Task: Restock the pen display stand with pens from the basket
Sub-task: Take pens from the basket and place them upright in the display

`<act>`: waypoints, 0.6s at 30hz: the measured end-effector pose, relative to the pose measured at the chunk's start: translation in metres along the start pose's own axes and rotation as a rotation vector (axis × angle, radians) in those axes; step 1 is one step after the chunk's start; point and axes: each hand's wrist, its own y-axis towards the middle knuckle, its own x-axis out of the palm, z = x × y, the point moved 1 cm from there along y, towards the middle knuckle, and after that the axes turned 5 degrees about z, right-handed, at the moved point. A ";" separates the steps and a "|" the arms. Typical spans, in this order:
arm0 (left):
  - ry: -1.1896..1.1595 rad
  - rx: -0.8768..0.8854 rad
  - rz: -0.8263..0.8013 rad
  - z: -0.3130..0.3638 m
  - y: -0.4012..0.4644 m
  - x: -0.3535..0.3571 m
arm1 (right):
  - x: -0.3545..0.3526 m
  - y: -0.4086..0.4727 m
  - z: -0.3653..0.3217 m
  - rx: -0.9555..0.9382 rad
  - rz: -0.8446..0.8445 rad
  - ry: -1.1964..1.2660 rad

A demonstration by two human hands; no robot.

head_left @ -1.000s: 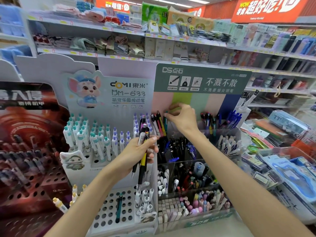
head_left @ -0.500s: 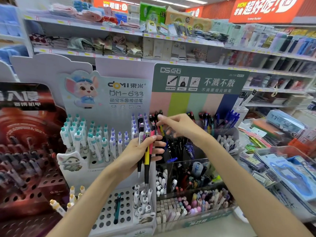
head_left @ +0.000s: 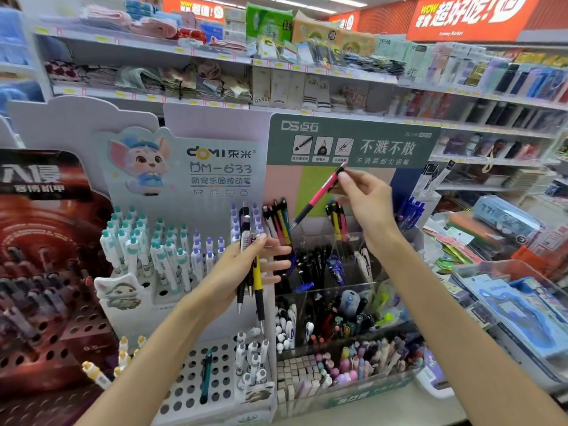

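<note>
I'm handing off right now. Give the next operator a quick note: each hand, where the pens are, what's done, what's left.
Right hand: pinching a red pen by its top end, tip angled down-left over the stand's top tier.
Left hand: gripping a bundle of pens, one yellow, tips down.
Top tier: a few pens at its left, a few more in the middle, a blue cluster at the right.
Done: some pens already stand in the top tier.
Left: seat the red pen, then the bundle. Basket not in view.
</note>
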 end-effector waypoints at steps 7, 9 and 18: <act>-0.013 -0.072 -0.025 -0.007 0.002 -0.001 | 0.026 0.009 0.031 -0.215 -0.089 -0.437; -0.040 -0.085 -0.024 -0.006 0.002 -0.001 | 0.035 0.008 0.040 -0.258 -0.125 -0.550; -0.076 -0.093 -0.022 -0.002 0.001 -0.006 | 0.052 0.020 0.044 -0.253 -0.249 -0.730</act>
